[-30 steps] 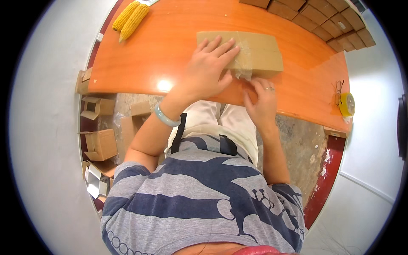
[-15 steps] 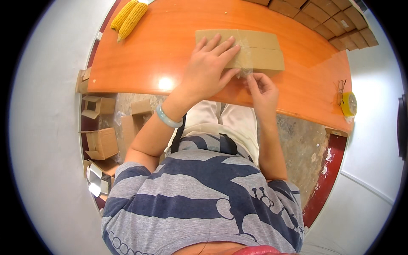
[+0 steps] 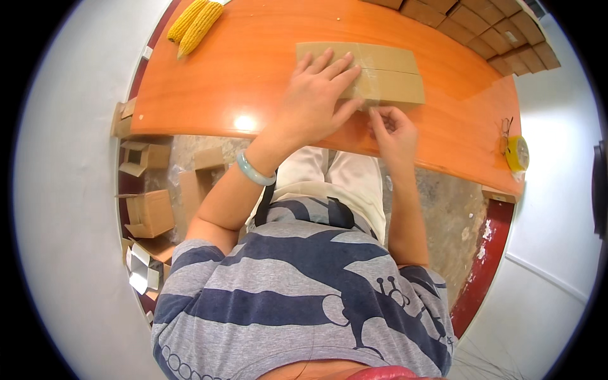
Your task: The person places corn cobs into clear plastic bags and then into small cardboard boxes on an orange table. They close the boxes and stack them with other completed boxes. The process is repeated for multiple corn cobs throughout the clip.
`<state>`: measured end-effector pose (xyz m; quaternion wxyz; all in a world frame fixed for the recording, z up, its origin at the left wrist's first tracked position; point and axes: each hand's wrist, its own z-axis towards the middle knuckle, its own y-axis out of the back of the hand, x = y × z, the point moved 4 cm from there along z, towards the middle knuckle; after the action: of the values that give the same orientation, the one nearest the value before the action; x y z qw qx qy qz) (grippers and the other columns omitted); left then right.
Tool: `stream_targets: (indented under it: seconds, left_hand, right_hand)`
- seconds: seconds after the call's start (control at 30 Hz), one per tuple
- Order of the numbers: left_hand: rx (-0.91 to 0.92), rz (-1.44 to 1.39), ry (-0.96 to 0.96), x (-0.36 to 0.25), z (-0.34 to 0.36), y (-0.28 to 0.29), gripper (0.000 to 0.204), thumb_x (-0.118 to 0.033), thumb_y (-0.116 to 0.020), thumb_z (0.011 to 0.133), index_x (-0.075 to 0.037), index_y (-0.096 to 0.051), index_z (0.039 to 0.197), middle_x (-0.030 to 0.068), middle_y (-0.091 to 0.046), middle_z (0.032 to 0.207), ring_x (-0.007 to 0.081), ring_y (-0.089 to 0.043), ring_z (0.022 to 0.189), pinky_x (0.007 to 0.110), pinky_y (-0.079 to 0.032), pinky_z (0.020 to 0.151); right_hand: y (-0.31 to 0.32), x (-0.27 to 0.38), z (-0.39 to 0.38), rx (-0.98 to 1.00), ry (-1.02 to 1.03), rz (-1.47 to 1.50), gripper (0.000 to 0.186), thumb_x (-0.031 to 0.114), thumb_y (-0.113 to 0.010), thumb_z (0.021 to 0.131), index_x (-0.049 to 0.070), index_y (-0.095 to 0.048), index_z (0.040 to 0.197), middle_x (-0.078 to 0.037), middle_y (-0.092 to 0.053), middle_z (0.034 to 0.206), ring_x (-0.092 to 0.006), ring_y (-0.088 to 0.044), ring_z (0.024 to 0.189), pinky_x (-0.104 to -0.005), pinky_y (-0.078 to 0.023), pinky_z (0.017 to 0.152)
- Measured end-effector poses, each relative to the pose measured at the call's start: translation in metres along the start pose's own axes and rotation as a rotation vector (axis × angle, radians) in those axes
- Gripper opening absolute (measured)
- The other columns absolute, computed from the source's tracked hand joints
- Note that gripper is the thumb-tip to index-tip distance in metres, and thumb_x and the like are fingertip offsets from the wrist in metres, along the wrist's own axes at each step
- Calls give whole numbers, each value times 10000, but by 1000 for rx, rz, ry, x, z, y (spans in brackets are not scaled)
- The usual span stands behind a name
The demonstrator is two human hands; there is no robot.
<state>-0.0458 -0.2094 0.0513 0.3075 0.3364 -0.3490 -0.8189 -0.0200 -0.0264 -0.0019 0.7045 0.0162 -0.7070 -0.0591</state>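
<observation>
A closed brown cardboard box (image 3: 396, 69) lies on the orange table, near its front edge. A strip of clear tape (image 3: 370, 79) runs across the middle of its top and over the near side. My left hand (image 3: 316, 98) rests on the left part of the box, fingers spread and holding nothing, its thumb beside the tape. Against the near side of the box, my right hand (image 3: 394, 130) pinches the lower end of the tape between thumb and fingertips. The fingertips partly hide that end.
Two corn cobs (image 3: 196, 25) lie at the table's far left. A yellow tape roll (image 3: 516, 154) and a pair of glasses (image 3: 506, 132) sit at the right edge. Brown boxes (image 3: 487, 28) are stacked at the far right. Open cartons (image 3: 151, 212) stand on the floor at left.
My left hand has shifted slightly right on the box. The tape's loose, crumpled part at the near edge now looks flatter; my right hand stays at its end.
</observation>
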Motion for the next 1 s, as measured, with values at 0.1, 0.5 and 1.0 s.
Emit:
stream_targets:
  seconds: [0.1, 0.5, 1.0]
  left_hand:
    - [-18, -3, 0, -2, 0, 0, 523, -303, -760, 871, -90, -642, 1334, 137, -591, 1451, 441, -510, 1351, 581, -358, 1147]
    - [38, 40, 17, 3, -6, -4, 654, -331, -824, 796, -113, -612, 1375, 155, -448, 1564, 414, -466, 1393, 585, -347, 1157]
    - [137, 279, -74, -14, 9, -8, 742, -339, -807, 819, -170, -516, 1481, 184, -400, 1591, 424, -391, 1447, 587, -324, 1171]
  right_hand:
    - [-2, 1, 3, -37, 63, -139, 184, 150, -704, 981, -26, -686, 929, -46, -702, 796, -92, -638, 693, -253, -510, 643]
    - [49, 11, 8, -224, 207, -603, 204, 189, -768, 916, 5, -683, 897, -97, -682, 804, -204, -668, 738, -344, -546, 691]
    - [41, 33, 16, -155, 478, -514, 632, 70, -811, 825, 3, -503, 1374, -170, -517, 1362, -299, -599, 1174, -373, -569, 907]
